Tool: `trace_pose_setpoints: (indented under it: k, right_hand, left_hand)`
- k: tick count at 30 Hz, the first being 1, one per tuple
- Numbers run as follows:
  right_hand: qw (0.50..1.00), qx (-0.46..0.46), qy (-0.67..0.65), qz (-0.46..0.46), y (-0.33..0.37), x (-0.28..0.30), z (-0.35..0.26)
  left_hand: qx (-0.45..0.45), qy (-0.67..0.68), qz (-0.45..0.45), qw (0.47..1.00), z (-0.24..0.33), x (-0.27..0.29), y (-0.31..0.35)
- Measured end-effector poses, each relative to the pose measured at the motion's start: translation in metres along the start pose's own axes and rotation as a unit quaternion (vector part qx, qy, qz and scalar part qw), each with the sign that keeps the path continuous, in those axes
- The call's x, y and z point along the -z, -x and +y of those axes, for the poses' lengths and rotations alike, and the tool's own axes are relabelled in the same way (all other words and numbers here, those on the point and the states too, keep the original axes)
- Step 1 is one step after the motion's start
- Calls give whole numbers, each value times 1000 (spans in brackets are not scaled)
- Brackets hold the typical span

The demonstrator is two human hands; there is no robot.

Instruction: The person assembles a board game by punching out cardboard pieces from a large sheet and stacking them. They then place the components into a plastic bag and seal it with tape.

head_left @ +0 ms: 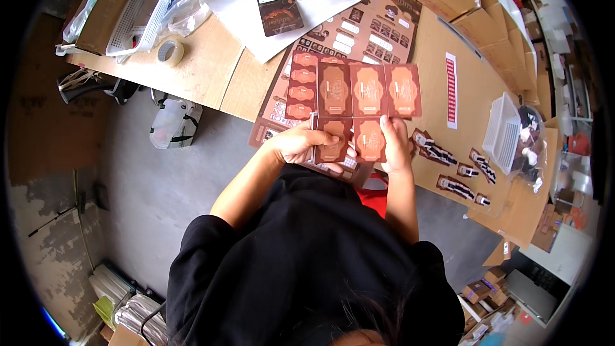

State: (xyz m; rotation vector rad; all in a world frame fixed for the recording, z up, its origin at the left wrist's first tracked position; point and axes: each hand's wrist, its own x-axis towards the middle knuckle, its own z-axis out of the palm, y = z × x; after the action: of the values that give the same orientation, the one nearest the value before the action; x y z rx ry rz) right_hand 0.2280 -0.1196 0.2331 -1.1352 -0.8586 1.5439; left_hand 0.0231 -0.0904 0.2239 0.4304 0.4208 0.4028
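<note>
We look down on our two hands holding a flat, unfolded brown carton blank (359, 106) just above the near edge of the bench (211, 70). Our left hand (301, 144) pinches its lower left flap, and our right hand (396, 144) grips the lower right flap, fingers closed on the card, apparently to keep the sheet level. Small sachets (458, 170) lie to the right beside a white basket (503, 131).
</note>
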Motion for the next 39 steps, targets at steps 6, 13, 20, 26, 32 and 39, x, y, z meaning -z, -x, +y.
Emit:
trace_pose_setpoints:
  k: [6, 13, 20, 26, 32, 39]
  right_hand:
    - [997, -36, 63, -6, 21, 17, -23]
    - [994, 30, -5, 105, 41, 35, -4]
    - [986, 56, 0, 158, 62, 81, -35]
    - [994, 92, 22, 58, 87, 73, -36]
    - [998, 1, -65, 7, 90, 36, -24]
    - [998, -26, 47, -14, 80, 29, -3]
  left_hand:
    - [47, -155, -27, 986, -15, -19, -6]
    - [77, -57, -13, 995, -35, -45, -13]
    - [73, -20, -52, 996, -37, -22, -2]
    - [18, -69, -40, 997, -42, -20, -8]
    - [-135, 15, -60, 989, -61, 23, -21]
    - [-68, 78, -166, 981, -73, 22, -19]
